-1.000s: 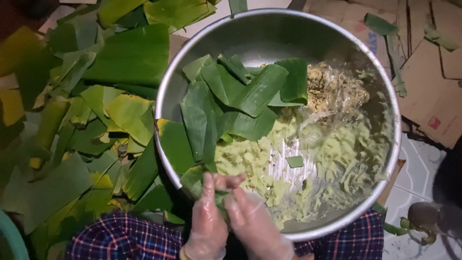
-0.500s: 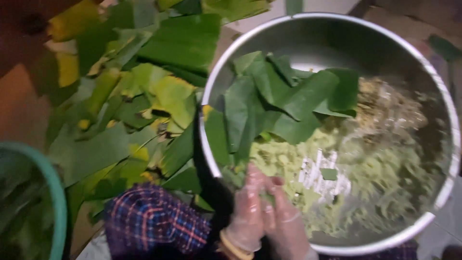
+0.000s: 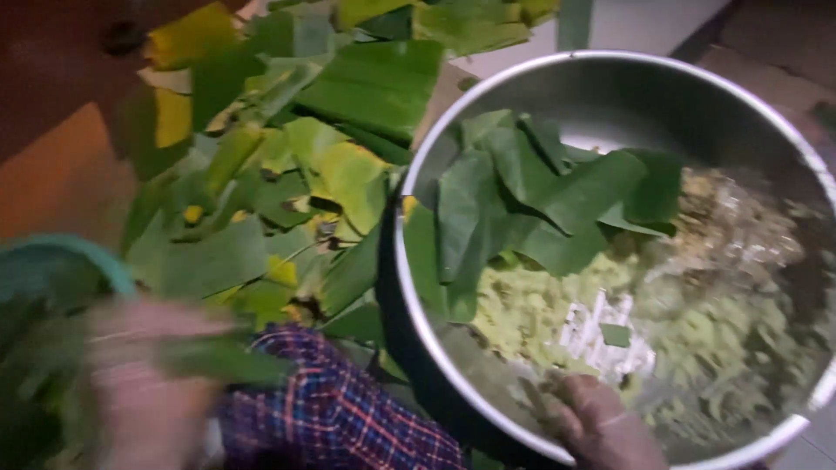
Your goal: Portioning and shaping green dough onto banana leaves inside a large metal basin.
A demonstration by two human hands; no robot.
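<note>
Looking down through the head view, you have your right hand (image 3: 601, 426) at about five o'clock, resting inside the near edge of the bowl (image 3: 610, 74), fingers bent loosely against the pale green mash (image 3: 522, 313); whether they pinch any of it you cannot tell, since the hand is cut by the picture's edge. That mash fills the lower half of the bowl, with a white patch (image 3: 605, 335) showing through near its middle and a browner, drier heap (image 3: 740, 226) toward three o'clock. Dark leaves (image 3: 531, 200) lie overlapping across the bowl's upper left, tips pointing toward its centre, probably kept there so they sit within easy reach of the filling. Your left hand (image 3: 144, 383) is out at eight o'clock, heavily blurred, with a long leaf strip (image 3: 222, 361) lying across it; the fingers look wrapped about that strip, though the blur leaves the grip uncertain. Just beyond it curves the rim of a teal basin (image 3: 83, 252), which appears to hold more greenery. A loose pile of leaves (image 3: 287, 165), some yellowing, spreads from ten to twelve o'clock beside the bowl. Your plaid cloth (image 3: 340, 409) sits at six o'clock between both hands.
</note>
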